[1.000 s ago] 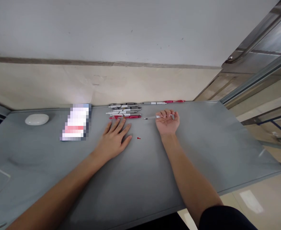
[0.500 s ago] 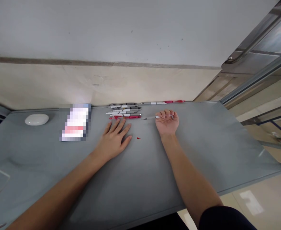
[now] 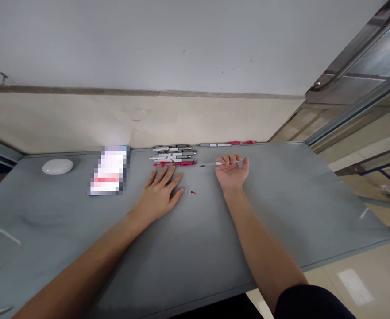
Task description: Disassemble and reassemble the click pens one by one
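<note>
Fingers of the right hand [image 3: 232,172] had loosened slightly around the slim white-and-grey pen [image 3: 214,164], which barely shifted and pointed left toward the row of red and grey pens [image 3: 173,155]. The left hand [image 3: 160,193] stayed flat and empty on the grey tabletop [image 3: 281,208], near a tiny red cap [image 3: 192,192]

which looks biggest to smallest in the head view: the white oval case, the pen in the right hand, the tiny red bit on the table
1. Pen in the right hand, longest, though partly hidden.
2. White oval case, shorter but bulkier; these two are close.
3. Red bit, clearly smallest.
</note>
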A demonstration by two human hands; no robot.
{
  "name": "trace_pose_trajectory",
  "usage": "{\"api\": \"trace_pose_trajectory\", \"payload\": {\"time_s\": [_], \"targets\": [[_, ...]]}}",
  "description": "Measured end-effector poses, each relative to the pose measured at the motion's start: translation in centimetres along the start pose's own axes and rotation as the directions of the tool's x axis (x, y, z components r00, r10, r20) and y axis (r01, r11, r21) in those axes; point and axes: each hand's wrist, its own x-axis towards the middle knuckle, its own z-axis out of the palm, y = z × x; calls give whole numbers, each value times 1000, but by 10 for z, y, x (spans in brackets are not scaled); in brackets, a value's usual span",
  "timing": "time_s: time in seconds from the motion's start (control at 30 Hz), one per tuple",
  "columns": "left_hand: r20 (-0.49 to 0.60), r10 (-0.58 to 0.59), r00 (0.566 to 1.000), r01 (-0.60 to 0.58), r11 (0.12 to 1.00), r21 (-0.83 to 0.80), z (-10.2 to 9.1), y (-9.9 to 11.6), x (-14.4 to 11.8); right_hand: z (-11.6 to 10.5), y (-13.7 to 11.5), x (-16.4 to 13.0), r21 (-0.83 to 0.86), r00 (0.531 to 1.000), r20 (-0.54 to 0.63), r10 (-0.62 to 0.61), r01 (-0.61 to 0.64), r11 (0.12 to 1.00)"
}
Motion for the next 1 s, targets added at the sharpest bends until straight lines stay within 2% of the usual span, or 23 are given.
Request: {"api": "trace_pose_trajectory", "payload": {"time_s": [0.2,0.4,0.67,0.9,1.0], "targets": [[-35,25,999,-24,999,31,-2,-1,0,-3,2,0,12,998,63,-4,4,1000],[-114,70,991,-64,997,50,-7,0,3,1,4,-4,-3,1000,24,-2,2,1000],[-190,104,976,-100,995,30,-23,18,35,11,19,-18,-46,986,146,81,-75,996],[-203,126,971,-122,992,30,-19,21,45,23,29,-38,-56,973,175,150,-143,988],[-207,94,974,-95,995,4,-19,17,40,25,30,-36,-145,977,151,153,-131,981]]}}
